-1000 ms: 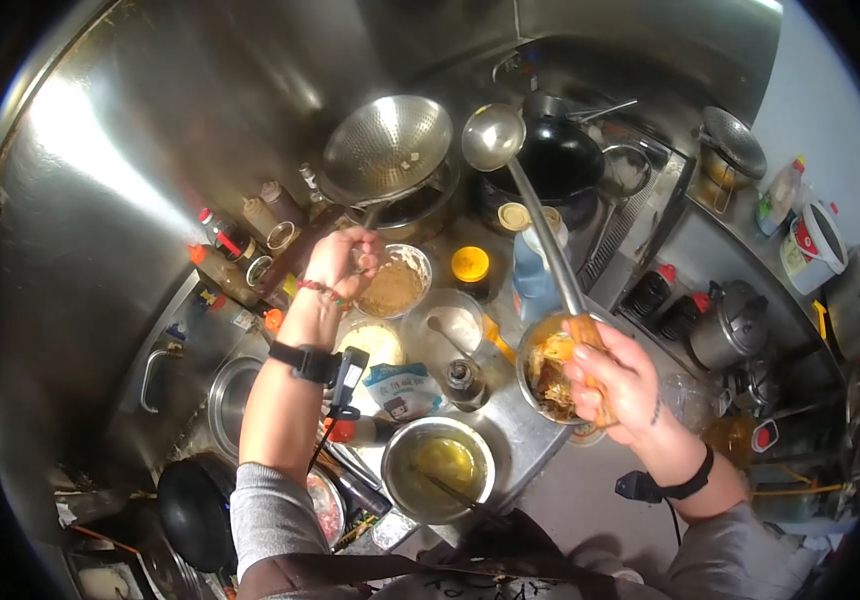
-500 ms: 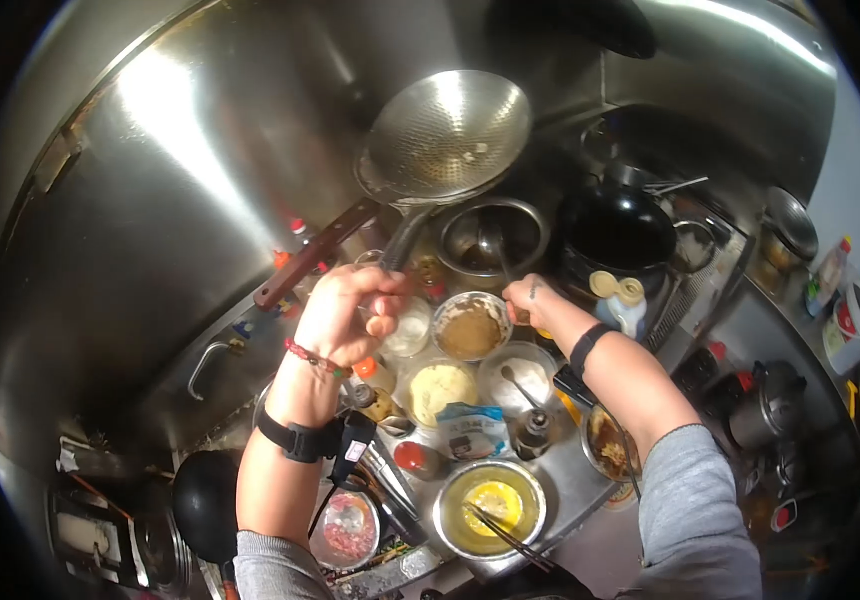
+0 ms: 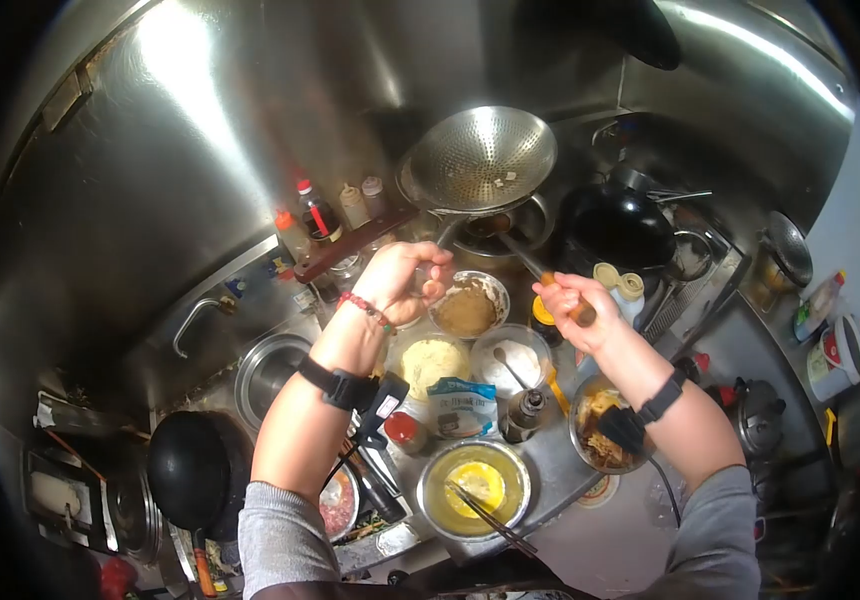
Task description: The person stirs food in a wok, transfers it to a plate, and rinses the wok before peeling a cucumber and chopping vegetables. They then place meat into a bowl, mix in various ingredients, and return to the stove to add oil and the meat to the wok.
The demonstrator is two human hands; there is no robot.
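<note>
My left hand [image 3: 402, 282] is closed around the handle of a large perforated metal strainer [image 3: 485, 160]. The strainer's bowl overlaps the metal pot [image 3: 540, 222] behind it, and a few pale bits cling inside. A brown wooden handle [image 3: 355, 245] slants out just beyond my left hand. My right hand [image 3: 590, 310] grips the wooden handle of a ladle [image 3: 522, 252], whose head reaches into the pot under the strainer and is partly hidden. Below my hands sits a bowl of brown powder or paste [image 3: 468, 308].
A black wok [image 3: 618, 228] stands right of the pot. Nearer are tubs of pale yellow [image 3: 432, 362] and white contents [image 3: 512, 360], a blue-white packet [image 3: 462, 408], and a bowl of beaten egg with chopsticks [image 3: 520, 470]. Sauce bottles [image 3: 318, 215] line the back wall.
The strainer has come down and to the right, lower over the pot. My right hand has shifted right, showing more of the ladle's wooden handle.
</note>
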